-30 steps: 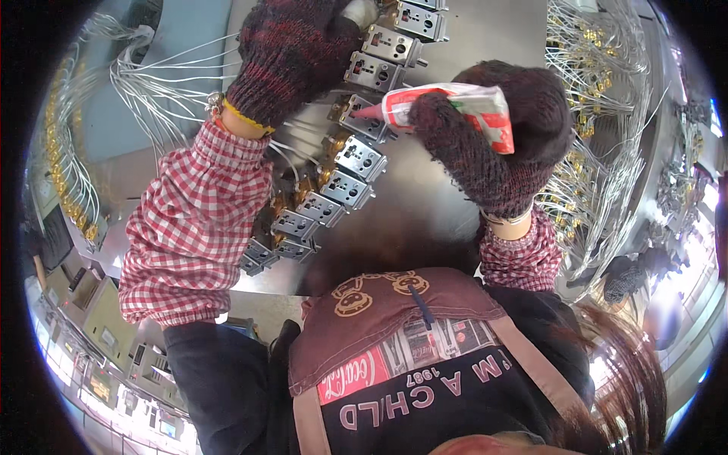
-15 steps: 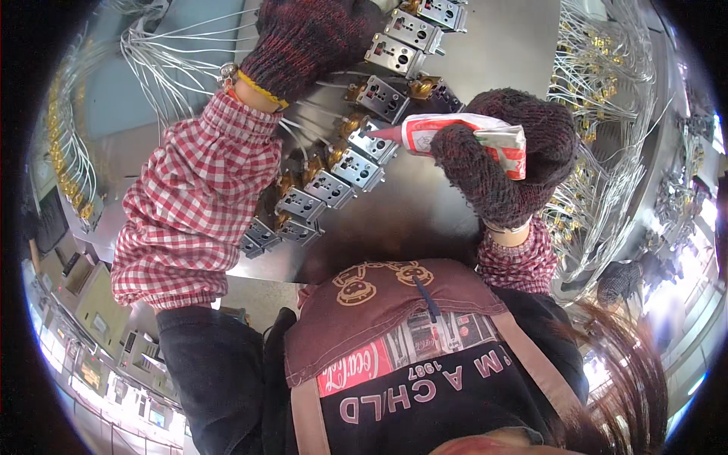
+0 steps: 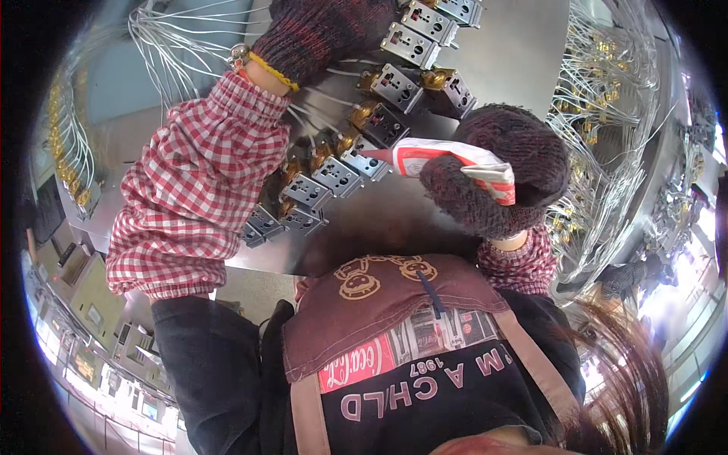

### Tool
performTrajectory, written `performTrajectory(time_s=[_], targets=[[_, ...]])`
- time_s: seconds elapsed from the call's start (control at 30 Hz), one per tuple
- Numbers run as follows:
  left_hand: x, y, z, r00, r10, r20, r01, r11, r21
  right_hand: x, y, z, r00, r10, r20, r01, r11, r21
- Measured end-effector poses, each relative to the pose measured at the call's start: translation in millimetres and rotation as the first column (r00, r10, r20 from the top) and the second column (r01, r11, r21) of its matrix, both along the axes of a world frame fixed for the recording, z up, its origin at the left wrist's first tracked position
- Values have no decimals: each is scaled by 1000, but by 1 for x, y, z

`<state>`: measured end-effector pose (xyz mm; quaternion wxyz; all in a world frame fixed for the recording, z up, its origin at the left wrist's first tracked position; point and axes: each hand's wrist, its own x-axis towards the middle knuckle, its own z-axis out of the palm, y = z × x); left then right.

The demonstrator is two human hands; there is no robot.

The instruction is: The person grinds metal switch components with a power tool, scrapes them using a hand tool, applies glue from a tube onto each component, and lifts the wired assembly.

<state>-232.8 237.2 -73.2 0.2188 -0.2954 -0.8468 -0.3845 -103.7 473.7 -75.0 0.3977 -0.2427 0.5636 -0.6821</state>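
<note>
From where I stand, I see a person's right hand in a dark woolly glove, wrapped tight around a red and white tube. The thumb lies across the tube, with the other fingers behind it. The tube's long pink tip sticks out to the left of that grip, over a small silver box; I can't tell if they touch. More little silver boxes go down and left from the tip, and others sit above it. Many have gold bits and thin white wires on their left side. The left hand, in a dark glove too, is up and left of the tube, close to the top boxes. Its fingertips don't show, so I can't tell if it holds anything. Farther left hangs a bunch of white wires. Right of the gripping hand, a big tangle of wires lies on the shiny table.
</note>
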Motion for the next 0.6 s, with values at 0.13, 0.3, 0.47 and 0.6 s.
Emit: performTrajectory(time_s=[0.13,0.3,0.47,0.6], targets=[[0,-1,-1,1000,9,21,-9,1000,-24,-7,13,-8,894,153,-421,-103,985,141],[-4,0,-5,1000,-5,10,5,999,-32,13,-17,-10,738,27,674,188,951,-244],[4,-5,-2,999,25,-34,-26,998,-53,36,10,-15,927,-45,372,32,999,43],[6,-6,-4,999,27,37,-26,999,-30,39,-9,-20,751,-64,657,181,977,-112]])
